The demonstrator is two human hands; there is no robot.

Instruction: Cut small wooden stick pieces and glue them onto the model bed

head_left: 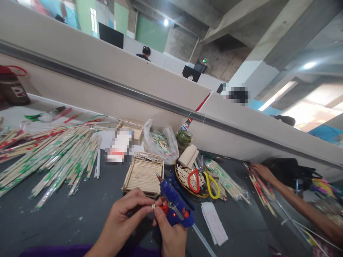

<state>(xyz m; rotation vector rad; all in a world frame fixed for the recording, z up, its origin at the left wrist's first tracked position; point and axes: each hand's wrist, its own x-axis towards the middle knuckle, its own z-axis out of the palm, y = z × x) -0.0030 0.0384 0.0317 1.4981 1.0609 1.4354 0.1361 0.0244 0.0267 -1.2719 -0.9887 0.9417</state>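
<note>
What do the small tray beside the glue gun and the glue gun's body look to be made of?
The tray looks like pale, unfinished wooden sticks laid side by side; the separate slats show. The glue gun, held in the right hand, appears to be glossy blue moulded plastic with an orange trigger.

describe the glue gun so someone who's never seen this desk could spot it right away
On the dark desk, look at the near edge, just in front of the flat wooden stick tray. There the right hand grips the glue gun. It is the only bright blue tool, with a red trigger and a metal nozzle pointing up-left.
</note>
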